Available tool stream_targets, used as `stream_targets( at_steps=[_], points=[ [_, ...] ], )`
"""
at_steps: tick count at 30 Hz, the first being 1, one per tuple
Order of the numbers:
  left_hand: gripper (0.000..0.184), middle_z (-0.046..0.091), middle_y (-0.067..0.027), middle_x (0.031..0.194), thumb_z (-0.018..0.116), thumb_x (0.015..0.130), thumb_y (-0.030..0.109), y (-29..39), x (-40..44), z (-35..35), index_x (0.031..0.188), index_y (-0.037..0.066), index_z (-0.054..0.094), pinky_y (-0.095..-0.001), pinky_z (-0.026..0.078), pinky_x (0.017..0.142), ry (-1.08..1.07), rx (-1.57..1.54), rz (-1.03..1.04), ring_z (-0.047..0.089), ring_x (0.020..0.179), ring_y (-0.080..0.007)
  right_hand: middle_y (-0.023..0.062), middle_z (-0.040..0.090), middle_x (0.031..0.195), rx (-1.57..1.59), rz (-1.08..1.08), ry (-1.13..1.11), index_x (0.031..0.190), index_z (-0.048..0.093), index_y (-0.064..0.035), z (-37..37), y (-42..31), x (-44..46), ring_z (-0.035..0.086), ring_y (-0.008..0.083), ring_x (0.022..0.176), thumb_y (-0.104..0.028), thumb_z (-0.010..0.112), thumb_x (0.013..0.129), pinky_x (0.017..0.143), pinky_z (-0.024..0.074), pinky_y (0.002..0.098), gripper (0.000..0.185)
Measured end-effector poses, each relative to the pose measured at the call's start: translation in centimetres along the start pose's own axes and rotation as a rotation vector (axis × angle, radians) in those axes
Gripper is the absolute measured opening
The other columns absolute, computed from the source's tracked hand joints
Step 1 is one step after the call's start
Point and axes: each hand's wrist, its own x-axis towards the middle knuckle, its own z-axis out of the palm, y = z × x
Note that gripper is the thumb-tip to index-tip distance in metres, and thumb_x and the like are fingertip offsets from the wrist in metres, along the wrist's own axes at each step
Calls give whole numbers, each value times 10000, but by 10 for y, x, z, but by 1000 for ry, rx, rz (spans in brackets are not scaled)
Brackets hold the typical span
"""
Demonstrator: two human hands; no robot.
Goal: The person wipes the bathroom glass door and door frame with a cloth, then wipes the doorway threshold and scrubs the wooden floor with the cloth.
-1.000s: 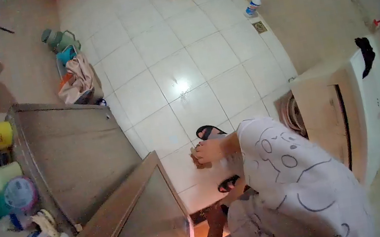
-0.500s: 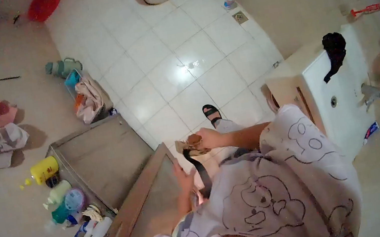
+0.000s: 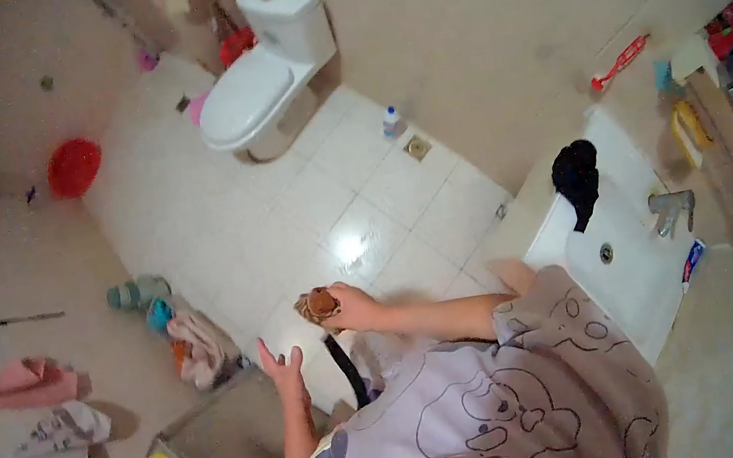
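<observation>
In the head view, my right hand (image 3: 358, 309) is closed around a small brown object with a rounded top and a paler, streaked side (image 3: 317, 305); its kind is unclear. My left hand (image 3: 284, 369) is raised to the left of it, fingers spread, holding nothing. A black strap (image 3: 345, 370) hangs below the brown object, close to my shirt front. Where its ends run is hidden.
A white toilet (image 3: 261, 100) stands ahead on the tiled floor. To the right is a sink (image 3: 631, 280) with a black cloth (image 3: 577, 177) over its edge. At left are a brown cabinet (image 3: 227, 440), bottles and a laundry basket (image 3: 201, 346).
My left hand has come off the wooden door's edge and moved forward and left. The door has left view. My right hand still holds the brown object, and the view has tilted up toward the toilet.
</observation>
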Motion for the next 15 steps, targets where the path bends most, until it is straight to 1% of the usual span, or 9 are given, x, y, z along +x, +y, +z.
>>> stream_targets(
  at_steps=[1, 2, 3, 5, 8, 11, 12, 14, 15],
  points=[
    [775, 307, -106, 1411, 611, 860, 279, 55, 2, 11, 1453, 254, 112, -398, 334, 1005, -135, -101, -127, 327, 1285, -273, 155, 602, 1004, -13, -6, 26, 1082, 566, -2, -16, -10, 13, 580, 251, 951, -247, 712, 723, 829, 468, 347, 458],
    [781, 262, -115, 1436, 610, 861, 246, 89, 8, 22, 1455, 263, 104, -397, 327, 1014, -273, -195, -258, 307, 1299, -263, 129, 604, 1020, 281, 61, -132, 1089, 565, -4, -35, -31, 22, 570, 206, 955, -265, 702, 754, 827, 462, 325, 446],
    [735, 418, -122, 1331, 595, 869, 237, 90, 28, 37, 1453, 230, 150, -383, 388, 980, -313, -460, -206, 435, 1206, -261, 103, 607, 1036, 579, 123, -291, 1096, 564, -6, -53, -50, 31, 561, 160, 959, -283, 691, 784, 826, 457, 303, 435],
    [616, 541, -111, 1185, 584, 874, 220, 84, 78, 60, 1405, 148, 281, -387, 443, 934, -620, -1020, -339, 536, 1085, -253, 40, 613, 1019, 711, 66, -357, 1159, 542, -18, -66, -70, 52, 543, 122, 929, -376, 637, 845, 818, 445, 282, 486],
    [464, 585, -104, 1083, 583, 855, 160, 122, 125, 82, 1279, 66, 418, -395, 499, 861, -573, -943, -512, 592, 975, -256, 53, 627, 987, 582, 168, -281, 1212, 504, -19, -103, -80, 94, 572, 132, 897, -325, 640, 852, 802, 473, 300, 491],
    [343, 581, -123, 1064, 585, 807, 70, 170, 162, 93, 1132, 20, 487, -398, 525, 803, -501, -670, -337, 604, 942, -267, 125, 623, 1039, -12, 104, 213, 1208, 533, -44, -157, -40, 145, 604, 226, 899, -424, 615, 831, 791, 478, 334, 541],
    [357, 582, -130, 1026, 585, 756, 8, 170, 184, 93, 1101, 19, 493, -390, 539, 751, -495, -633, -329, 615, 892, -264, 109, 632, 989, -43, 111, 407, 1174, 553, -47, -204, -43, 151, 605, 217, 865, -405, 616, 833, 776, 481, 337, 498],
    [362, 583, -131, 1014, 592, 750, 6, 188, 210, 88, 1098, 19, 490, -387, 537, 749, -510, -491, -256, 614, 884, -264, 114, 653, 932, 334, -69, 777, 1087, 589, -25, -305, -21, 173, 607, 188, 862, -338, 583, 872, 769, 478, 331, 380],
    [368, 585, -133, 1003, 598, 745, 4, 195, 223, 86, 1095, 19, 488, -384, 535, 746, -493, -361, -183, 614, 876, -263, 100, 653, 913, 198, 316, 975, 1058, 598, -20, -366, -55, 167, 595, 171, 848, -323, 563, 888, 770, 473, 319, 349]
  ],
)
